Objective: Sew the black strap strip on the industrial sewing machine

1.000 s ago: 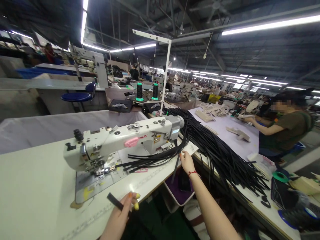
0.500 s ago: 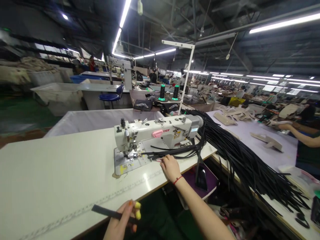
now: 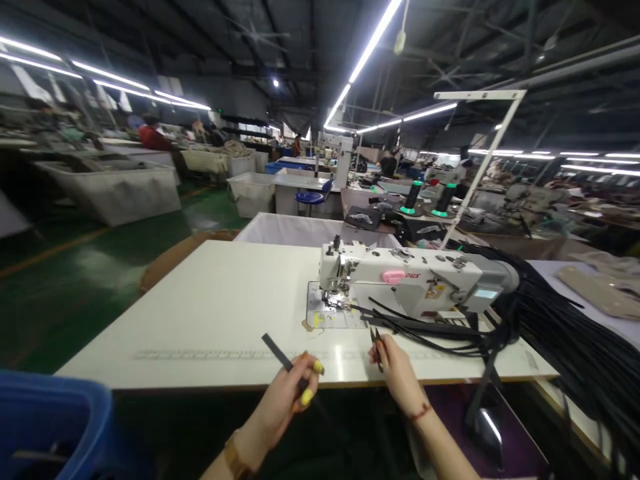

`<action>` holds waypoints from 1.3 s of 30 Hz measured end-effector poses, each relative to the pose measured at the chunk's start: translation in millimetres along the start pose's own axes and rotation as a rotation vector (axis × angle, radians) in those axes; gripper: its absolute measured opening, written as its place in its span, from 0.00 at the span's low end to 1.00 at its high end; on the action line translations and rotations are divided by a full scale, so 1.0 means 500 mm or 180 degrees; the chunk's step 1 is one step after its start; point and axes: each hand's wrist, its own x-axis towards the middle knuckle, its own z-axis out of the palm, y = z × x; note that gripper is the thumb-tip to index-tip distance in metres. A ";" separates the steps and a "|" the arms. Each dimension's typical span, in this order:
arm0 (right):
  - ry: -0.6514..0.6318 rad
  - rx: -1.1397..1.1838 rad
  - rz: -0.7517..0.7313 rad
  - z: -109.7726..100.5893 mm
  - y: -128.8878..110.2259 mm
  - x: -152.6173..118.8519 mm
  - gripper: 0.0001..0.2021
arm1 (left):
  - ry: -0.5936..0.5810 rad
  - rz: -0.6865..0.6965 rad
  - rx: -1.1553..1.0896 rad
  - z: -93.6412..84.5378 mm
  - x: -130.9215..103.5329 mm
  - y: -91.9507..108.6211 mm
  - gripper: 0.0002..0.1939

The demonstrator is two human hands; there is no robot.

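Left hand (image 3: 293,393) pinches a black strip (image 3: 278,353), right hand (image 3: 395,373) grips snips (image 3: 376,341); the sewing machine (image 3: 415,283) reads "OUS".

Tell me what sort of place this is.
Most likely a factory sewing floor: an industrial sewing machine on a white worktable, a heap of black straps beside it, and rows of similar stations under strip lights.
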 end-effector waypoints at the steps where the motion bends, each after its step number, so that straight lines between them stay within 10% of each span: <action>1: -0.0139 0.0616 0.0031 0.006 -0.019 -0.026 0.16 | -0.0079 0.0020 -0.0133 0.002 0.001 0.004 0.18; 4: -0.0452 0.1491 0.0180 0.047 -0.071 -0.098 0.16 | -0.0269 0.0061 -0.0461 0.002 0.005 0.014 0.17; 8: -0.0661 0.0916 -0.0074 0.130 -0.117 -0.130 0.16 | -0.0388 0.0065 -0.0863 -0.028 0.014 0.025 0.09; 12: -0.0974 0.0210 -0.0557 0.176 -0.177 -0.083 0.17 | 0.0044 0.0327 -0.0288 -0.110 0.029 0.068 0.11; 17: -0.1869 0.0948 -0.0624 0.173 -0.272 -0.016 0.07 | 0.0911 0.0877 0.0097 -0.203 0.069 0.154 0.11; 19: -0.1651 0.1138 -0.0576 0.176 -0.282 -0.003 0.10 | 0.0844 0.0871 0.0308 -0.207 0.096 0.163 0.11; 24: -0.0491 0.1004 -0.0365 0.209 -0.202 0.012 0.24 | 0.0084 0.0488 0.1450 -0.165 0.205 0.108 0.13; 31: -0.0158 0.1481 0.0357 0.203 -0.047 0.101 0.21 | 0.0286 0.1809 0.3922 -0.166 0.385 0.047 0.13; 39: -0.0279 0.1540 0.0642 0.219 -0.014 0.212 0.19 | -0.0343 0.2282 0.5379 -0.165 0.475 0.022 0.16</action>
